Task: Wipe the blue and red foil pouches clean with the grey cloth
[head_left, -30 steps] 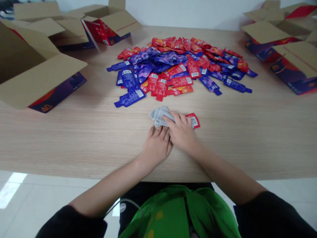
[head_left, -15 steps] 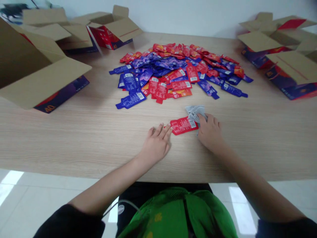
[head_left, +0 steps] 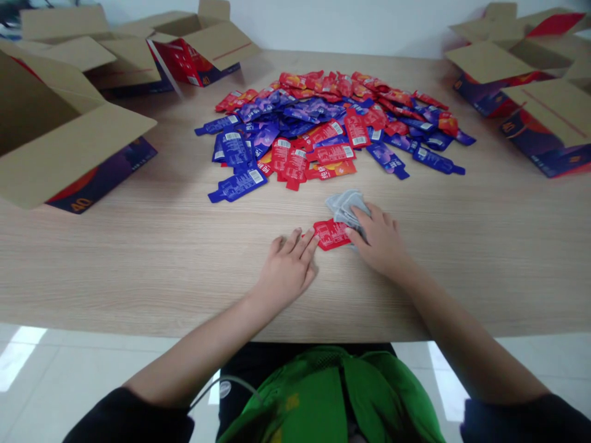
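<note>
A red sachet (head_left: 330, 235) lies flat on the table in front of me, its printed side up. My left hand (head_left: 290, 261) rests with fingers stretched out, the tips pressing on the sachet's narrow left end. Bunched in my right hand (head_left: 379, 241) is a grey cloth (head_left: 347, 207), which lies over the right part of the sachet and hides its barcode end. Beyond both hands spreads a heap of red and blue sachets (head_left: 318, 126).
Open cardboard boxes stand at both sides: a large box (head_left: 106, 175) at left, another box (head_left: 198, 61) behind it, and a box (head_left: 549, 138) at right. The wooden table (head_left: 138, 264) ends at a front edge close to my body.
My right hand has slid the cloth left along the red sachet, covering more of it. The left hand stays on the sachet's end. The view has shifted slightly.
</note>
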{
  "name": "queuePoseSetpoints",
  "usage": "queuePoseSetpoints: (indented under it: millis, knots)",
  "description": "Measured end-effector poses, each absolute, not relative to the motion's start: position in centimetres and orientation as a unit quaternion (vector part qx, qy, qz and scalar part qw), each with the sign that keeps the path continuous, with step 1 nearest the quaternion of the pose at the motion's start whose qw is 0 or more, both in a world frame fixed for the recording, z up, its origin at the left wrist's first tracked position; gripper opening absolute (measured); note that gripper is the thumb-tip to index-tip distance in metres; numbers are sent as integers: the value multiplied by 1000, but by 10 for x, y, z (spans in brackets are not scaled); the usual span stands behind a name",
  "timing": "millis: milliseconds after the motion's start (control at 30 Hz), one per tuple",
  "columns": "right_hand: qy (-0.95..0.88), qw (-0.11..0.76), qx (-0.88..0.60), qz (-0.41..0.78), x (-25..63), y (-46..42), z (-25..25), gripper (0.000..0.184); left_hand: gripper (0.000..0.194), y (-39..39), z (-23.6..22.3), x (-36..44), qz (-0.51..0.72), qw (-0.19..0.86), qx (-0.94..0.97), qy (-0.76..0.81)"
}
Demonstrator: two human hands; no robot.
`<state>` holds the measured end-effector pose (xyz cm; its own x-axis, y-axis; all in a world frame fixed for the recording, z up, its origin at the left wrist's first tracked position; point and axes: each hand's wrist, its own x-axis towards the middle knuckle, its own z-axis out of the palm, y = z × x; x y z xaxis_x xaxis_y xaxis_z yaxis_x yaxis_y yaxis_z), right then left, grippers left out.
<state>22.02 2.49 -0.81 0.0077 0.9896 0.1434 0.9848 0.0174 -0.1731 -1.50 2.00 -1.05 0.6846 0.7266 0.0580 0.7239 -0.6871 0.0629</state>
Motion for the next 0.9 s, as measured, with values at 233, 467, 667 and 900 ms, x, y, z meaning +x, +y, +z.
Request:
queuePoseSetpoints:
  millis: [233,467,667,900]
  knots:
    - [-699,135,-702,2,266,22,-18,56,52,20,-13,-16,47,16,918,394]
    - [-684,215,-693,73,268,29,23,62,55,21,-11,-18,29,8,933,359]
    - [-811,169,-559,33,166,16,16,58,46,19,-8,-13,30,36,932,358]
    - [-772,143,-619,15,211,10,-16,56,56,18,-8,-12,27,26,930,366]
